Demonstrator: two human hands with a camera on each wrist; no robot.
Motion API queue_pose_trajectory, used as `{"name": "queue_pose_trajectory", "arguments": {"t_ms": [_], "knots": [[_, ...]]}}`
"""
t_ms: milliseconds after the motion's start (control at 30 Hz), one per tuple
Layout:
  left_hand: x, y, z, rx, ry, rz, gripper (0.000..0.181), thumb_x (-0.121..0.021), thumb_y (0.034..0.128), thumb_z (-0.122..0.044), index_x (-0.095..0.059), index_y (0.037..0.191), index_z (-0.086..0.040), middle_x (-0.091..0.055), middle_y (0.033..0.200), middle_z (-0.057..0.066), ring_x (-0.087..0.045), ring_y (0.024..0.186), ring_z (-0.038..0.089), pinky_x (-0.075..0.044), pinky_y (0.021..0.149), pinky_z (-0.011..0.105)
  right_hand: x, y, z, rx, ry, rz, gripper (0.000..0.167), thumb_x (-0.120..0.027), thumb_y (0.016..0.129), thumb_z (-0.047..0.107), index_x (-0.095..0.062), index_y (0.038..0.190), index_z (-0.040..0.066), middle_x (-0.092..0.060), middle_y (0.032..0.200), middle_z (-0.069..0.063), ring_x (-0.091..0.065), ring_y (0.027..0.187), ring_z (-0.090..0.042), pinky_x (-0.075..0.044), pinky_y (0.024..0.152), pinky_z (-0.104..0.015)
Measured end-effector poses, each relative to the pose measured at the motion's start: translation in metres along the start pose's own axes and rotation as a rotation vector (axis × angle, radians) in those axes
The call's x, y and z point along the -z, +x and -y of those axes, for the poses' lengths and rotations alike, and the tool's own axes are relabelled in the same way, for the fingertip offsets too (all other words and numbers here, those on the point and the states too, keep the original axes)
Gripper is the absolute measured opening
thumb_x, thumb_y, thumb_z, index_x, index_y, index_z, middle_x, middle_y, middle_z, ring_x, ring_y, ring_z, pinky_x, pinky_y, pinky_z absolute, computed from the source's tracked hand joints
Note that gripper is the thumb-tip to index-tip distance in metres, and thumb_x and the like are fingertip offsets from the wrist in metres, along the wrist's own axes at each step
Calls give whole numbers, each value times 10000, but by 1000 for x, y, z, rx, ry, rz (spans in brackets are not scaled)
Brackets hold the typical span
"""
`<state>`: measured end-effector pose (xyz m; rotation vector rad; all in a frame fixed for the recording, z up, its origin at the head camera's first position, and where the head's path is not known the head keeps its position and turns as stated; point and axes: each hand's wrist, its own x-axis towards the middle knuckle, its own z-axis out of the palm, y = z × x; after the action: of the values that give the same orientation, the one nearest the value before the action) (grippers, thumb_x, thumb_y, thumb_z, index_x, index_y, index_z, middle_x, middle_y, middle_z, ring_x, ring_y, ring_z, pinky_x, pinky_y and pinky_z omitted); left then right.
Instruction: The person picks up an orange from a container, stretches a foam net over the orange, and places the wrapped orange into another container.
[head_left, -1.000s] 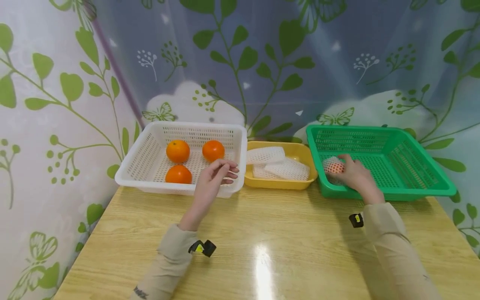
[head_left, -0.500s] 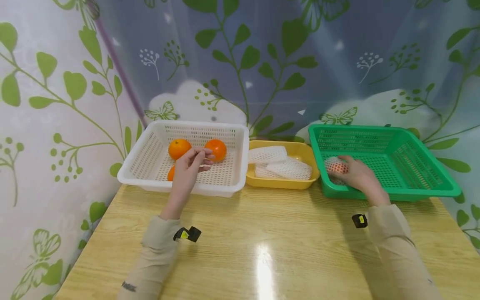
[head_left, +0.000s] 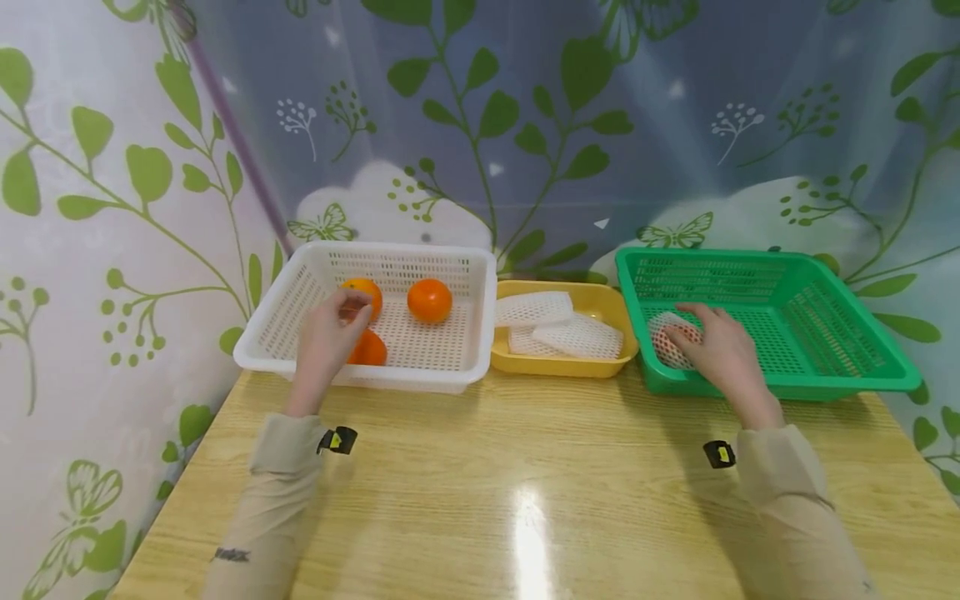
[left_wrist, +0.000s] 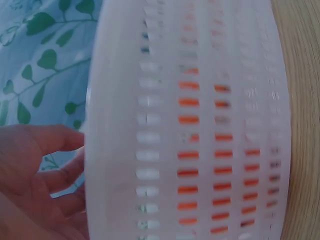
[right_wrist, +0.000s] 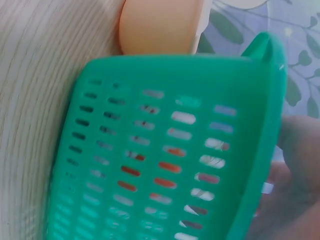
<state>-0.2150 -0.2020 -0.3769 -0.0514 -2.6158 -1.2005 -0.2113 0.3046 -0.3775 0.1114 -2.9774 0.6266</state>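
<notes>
- Left hand moved farther left of the yellow tray, loosely bent near oranges.
- Right hand, right of the tray, spread by netted fruit.
- Sleeve mark unreadable.

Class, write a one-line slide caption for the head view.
Left hand over a white basket of orange fruit, right hand beside netted fruit in a green basket.

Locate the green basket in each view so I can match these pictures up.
Head: right of centre, the green basket stands on the table, with the right hand in its left part.
Left wrist: not in it; the white basket takes up the middle.
Right wrist: large across the middle and bottom, slotted wall towards the camera.
Shared landmark: the wooden table, at the left wrist picture's right edge and the right wrist picture's left.
</notes>
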Motion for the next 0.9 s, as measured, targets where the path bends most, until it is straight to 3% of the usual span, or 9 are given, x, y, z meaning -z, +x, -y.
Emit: {"name": "queue_pose_trajectory", "arguments": {"t_ms": [133,267,367,467,567,700,800,900], "knots": [[4,5,9,22,155,139,356,-668,985,-198,-630,1240,48,-646,1256,243,-593,1162,405,-486,1004,531,-1,-8,13,58,52,-134,464,-615,1023,253,-539,1418,22,-477,1404,-364,-479,1169,-570,-404,910,-726],[7,10,16,49,291,304,492,-720,947,-295,-616,1289,43,-630,1295,258,-580,1178,419,-464,1014,540,-5,-17,28,93,116,-208,403,-602,1029,253,-589,1383,60,-517,1392,-323,-504,1144,-539,-423,853,-695],[7,14,19,83,333,401,603,-737,923,-365,-576,1340,39,-620,1307,264,-584,1163,414,-461,999,540,-10,-22,40,131,154,-259,362,-609,1026,239,-624,1348,75,-565,1355,-285,-520,1155,-516,-437,843,-677],[7,16,21,120,352,461,694,-751,895,-411,-530,1377,37,-613,1302,265,-582,1131,407,-462,977,534,-16,-26,53,188,183,-326,306,-647,1003,179,-662,1289,71,-624,1284,-247,-553,1125,-487,-451,860,-661],[7,18,21,146,362,484,726,-752,876,-424,-509,1387,31,-609,1302,264,-578,1123,407,-462,974,529,-23,-28,65,263,202,-383,269,-682,971,108,-690,1236,62,-684,1147,-213,-586,873,-414,-465,815,-579],[6,18,21,170,341,460,743,-743,882,-425,-481,1406,32,-584,1330,289,-564,1155,432,-456,995,547,-33,-30,79,350,225,-416,260,-707,942,54,-710,1201,54,-716,1078,-181,-606,813,-359,-475,779,-505],[5,17,21,164,295,407,755,-744,897,-420,-449,1441,14,-544,1380,299,-540,1211,446,-443,1029,567,-40,-32,89,380,254,-402,258,-710,942,61,-711,1199,59,-716,1148,-166,-639,1025,-375,-508,835,-524],[2,15,17,110,233,331,741,-761,898,-397,-444,1462,-34,-516,1420,285,-527,1240,450,-447,1033,590,-48,-35,102,399,289,-382,263,-712,946,80,-711,1209,82,-713,1178,-139,-625,1097,-368,-505,898,-535]]}}
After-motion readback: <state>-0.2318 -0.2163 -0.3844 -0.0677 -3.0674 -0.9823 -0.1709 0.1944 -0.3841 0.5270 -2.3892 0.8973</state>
